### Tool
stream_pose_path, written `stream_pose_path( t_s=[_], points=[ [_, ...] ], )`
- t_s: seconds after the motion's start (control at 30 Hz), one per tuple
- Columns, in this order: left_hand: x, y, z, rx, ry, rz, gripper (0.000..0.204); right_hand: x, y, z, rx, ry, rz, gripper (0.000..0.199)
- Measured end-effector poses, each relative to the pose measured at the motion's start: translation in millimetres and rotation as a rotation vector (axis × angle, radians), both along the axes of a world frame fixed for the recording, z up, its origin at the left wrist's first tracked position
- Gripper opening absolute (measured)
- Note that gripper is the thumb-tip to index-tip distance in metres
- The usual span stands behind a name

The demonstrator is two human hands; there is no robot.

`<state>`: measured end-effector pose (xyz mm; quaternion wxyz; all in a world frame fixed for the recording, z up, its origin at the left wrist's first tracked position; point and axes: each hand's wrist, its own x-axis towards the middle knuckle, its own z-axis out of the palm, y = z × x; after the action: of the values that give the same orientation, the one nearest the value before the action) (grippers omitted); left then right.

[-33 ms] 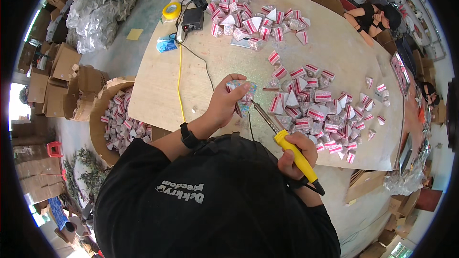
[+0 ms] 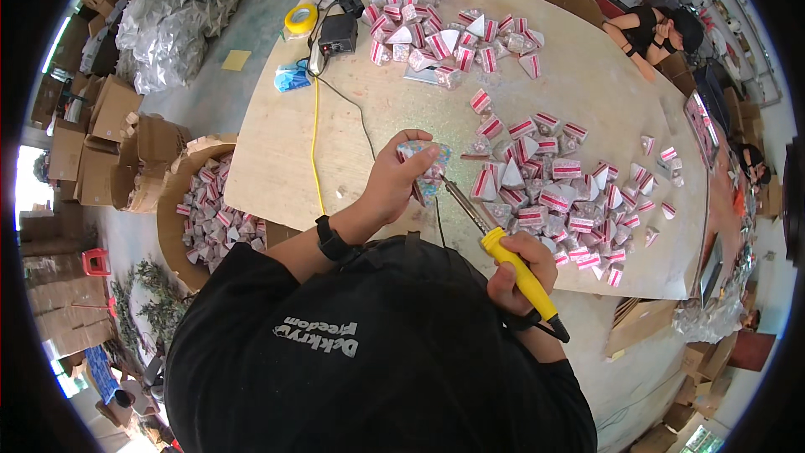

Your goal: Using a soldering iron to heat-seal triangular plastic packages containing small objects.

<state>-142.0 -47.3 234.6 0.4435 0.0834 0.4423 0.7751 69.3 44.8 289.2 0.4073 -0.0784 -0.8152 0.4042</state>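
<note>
My left hand (image 2: 391, 184) pinches a small shiny packet (image 2: 442, 153) with pale blue and multicoloured specks between thumb and fingers. Part of the packet is hidden by the thumb. My right hand (image 2: 539, 262) is wrapped round the yellow handle of a soldering iron (image 2: 534, 294). Its metal tip points up and left, at the packet's right edge; whether it touches, I cannot make out. A large heap of small pyramid-shaped packets (image 2: 566, 169) with pink-and-white labels lies just right of my hands. Another heap of such packets (image 2: 440, 44) sits farther back.
At the table's (image 2: 277, 159) far left are yellow tape (image 2: 300, 18), a black box (image 2: 339, 33) with cables and a blue packet (image 2: 292, 76). A yellow cord (image 2: 315, 143) runs toward me. A carton (image 2: 172, 226) of labelled packets stands left. Another person (image 2: 650, 38) sits far right.
</note>
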Motion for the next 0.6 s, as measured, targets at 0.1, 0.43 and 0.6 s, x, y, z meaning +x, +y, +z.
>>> stream_pose_path(
  t_s=[0.1, 0.43, 0.6],
  points=[
    [1, -1, 0, 0.0, 0.041, -0.015, 0.035, 3, 1, -3, 0.037, -0.056, -0.019, 0.03],
    [-9, -1, -11, -0.028, -0.156, -0.058, 0.031, 2, -9, -17, -0.176, 0.175, -0.172, 0.034],
    [-17, -16, -19, -0.089, -0.114, 0.026, 0.031, -4, -12, -14, -0.161, 0.113, -0.156, 0.039]
  ],
)
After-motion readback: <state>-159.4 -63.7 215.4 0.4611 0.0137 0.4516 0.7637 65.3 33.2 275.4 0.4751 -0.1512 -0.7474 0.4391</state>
